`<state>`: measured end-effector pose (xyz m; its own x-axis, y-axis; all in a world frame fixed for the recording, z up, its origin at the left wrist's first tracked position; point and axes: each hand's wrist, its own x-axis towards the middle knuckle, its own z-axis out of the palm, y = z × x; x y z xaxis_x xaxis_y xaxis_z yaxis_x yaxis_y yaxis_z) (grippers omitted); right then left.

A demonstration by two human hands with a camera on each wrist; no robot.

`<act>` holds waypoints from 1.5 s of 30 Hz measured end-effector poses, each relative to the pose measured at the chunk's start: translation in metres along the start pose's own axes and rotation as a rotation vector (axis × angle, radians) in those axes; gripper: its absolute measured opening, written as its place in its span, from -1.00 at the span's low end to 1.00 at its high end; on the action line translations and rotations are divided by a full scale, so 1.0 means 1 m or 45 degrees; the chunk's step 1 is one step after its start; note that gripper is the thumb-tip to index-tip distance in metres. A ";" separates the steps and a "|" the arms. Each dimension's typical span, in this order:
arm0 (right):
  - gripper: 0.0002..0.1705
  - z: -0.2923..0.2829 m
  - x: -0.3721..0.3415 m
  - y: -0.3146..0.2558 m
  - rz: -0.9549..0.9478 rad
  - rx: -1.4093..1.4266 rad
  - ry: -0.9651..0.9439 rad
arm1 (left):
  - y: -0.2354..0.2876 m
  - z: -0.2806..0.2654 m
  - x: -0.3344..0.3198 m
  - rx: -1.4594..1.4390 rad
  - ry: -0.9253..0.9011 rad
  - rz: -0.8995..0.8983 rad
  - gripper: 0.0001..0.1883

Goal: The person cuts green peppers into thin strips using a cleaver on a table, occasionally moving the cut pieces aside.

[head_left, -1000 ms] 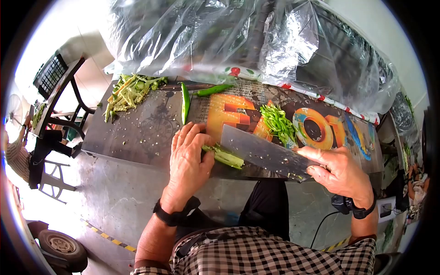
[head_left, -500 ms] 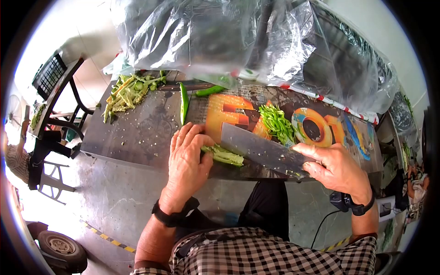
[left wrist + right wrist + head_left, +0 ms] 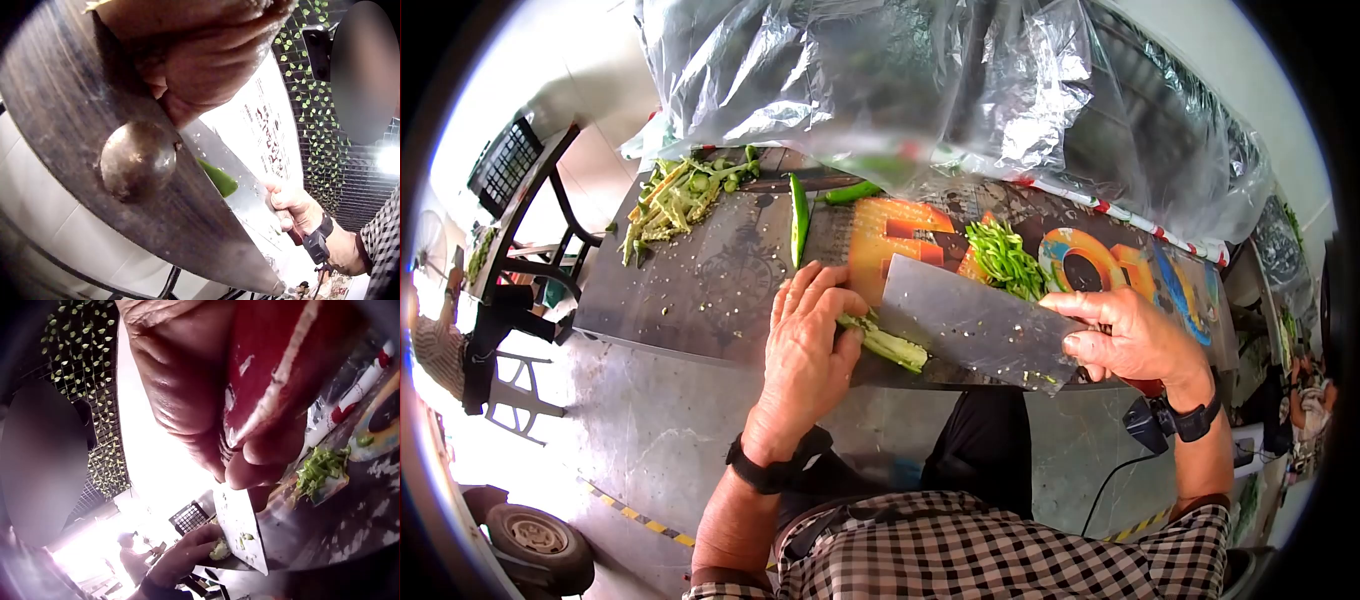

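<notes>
On the table's near edge, my left hand [image 3: 805, 325] holds a split green chilli [image 3: 890, 347] with bent fingers and thumb; its cut pale inside shows. My right hand [image 3: 1135, 335] grips a cleaver [image 3: 970, 325] by its red handle [image 3: 269, 369]. The broad blade, flecked with bits, slants with its far end right beside the chilli. Behind the blade lies a heap of sliced green chilli [image 3: 1005, 258]. Past my left fingertips are a halved chilli [image 3: 799, 220] and a whole green chilli [image 3: 852, 192], partly under plastic.
Chilli cores and seeds [image 3: 680, 205] are piled at the table's [image 3: 700, 300] far left, with seeds scattered nearby. Clear plastic sheeting [image 3: 850, 90] hangs over the back edge. Another person [image 3: 440, 350] sits at a side table on the left, beside a black crate [image 3: 505, 165].
My right hand has turned a little, so the cleaver's blade shows more of its broad face and its upper corner sits higher. My left hand stays nearly still on the chilli.
</notes>
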<state>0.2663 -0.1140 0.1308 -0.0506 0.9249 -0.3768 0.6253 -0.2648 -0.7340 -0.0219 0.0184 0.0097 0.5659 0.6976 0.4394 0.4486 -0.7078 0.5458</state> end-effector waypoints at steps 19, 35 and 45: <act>-0.39 0.019 0.004 0.027 0.142 0.697 -0.240 | -0.003 0.002 -0.005 -0.088 0.074 0.063 -0.80; -0.47 0.036 -0.005 0.026 0.147 0.710 -0.208 | 0.011 -0.021 0.008 -0.151 -0.185 0.225 -0.76; -0.48 0.039 -0.009 0.018 0.140 0.557 -0.163 | -0.016 -0.034 0.021 -1.152 0.123 -0.430 -0.89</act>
<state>0.2480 -0.1382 0.0990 -0.1153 0.8512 -0.5120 0.2469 -0.4747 -0.8448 -0.0405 0.0474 0.0342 0.4277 0.8829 0.1936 -0.1473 -0.1433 0.9787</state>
